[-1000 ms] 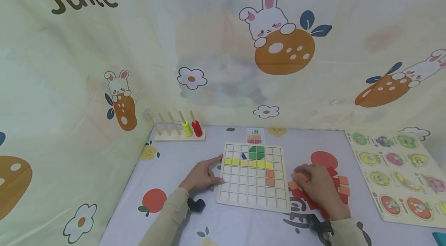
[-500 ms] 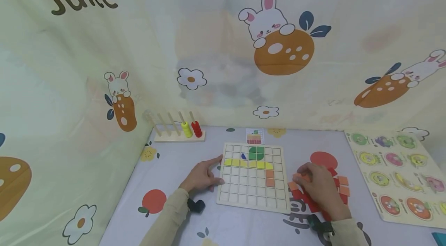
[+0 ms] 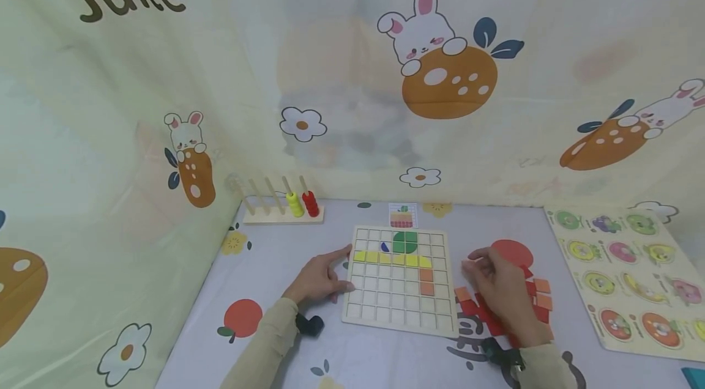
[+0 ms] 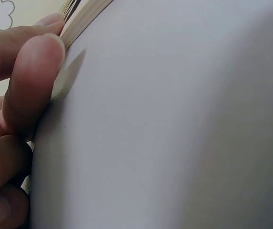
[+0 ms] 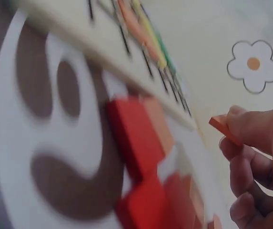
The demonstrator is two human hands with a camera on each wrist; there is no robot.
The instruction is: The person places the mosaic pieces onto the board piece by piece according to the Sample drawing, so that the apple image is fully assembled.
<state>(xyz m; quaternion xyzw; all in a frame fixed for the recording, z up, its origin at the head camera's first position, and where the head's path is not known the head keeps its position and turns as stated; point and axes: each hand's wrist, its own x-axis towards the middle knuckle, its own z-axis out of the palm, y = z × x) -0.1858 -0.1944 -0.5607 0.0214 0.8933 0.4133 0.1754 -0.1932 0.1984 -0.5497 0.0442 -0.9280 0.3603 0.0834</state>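
Observation:
A wooden grid board (image 3: 380, 303) lies in the middle of the table in the head view. Set in it are green leaf-shaped tiles (image 3: 406, 242), a small blue piece, a row of yellow tiles (image 3: 412, 260) and two orange tiles (image 3: 426, 281). My left hand (image 3: 316, 279) touches the board's left edge with the tips of a spread thumb and index finger. Between thumb and fingers, my right hand (image 3: 502, 291) pinches a small orange square tile (image 5: 223, 129), raised just right of the board. Under that hand, red tiles (image 3: 487, 318) lie in a loose pile, partly hidden.
More orange tiles (image 3: 543, 301) lie at the pile's right side. Behind the board is a small picture card (image 3: 402, 216). A peg stand (image 3: 259, 218) with yellow and red beads stands back left, and a fruit picture board (image 3: 608, 334) lies at the right.
My right hand has lifted slightly up from the tile pile, with the orange tile pinched in its fingers. The left hand has stayed at the board's edge.

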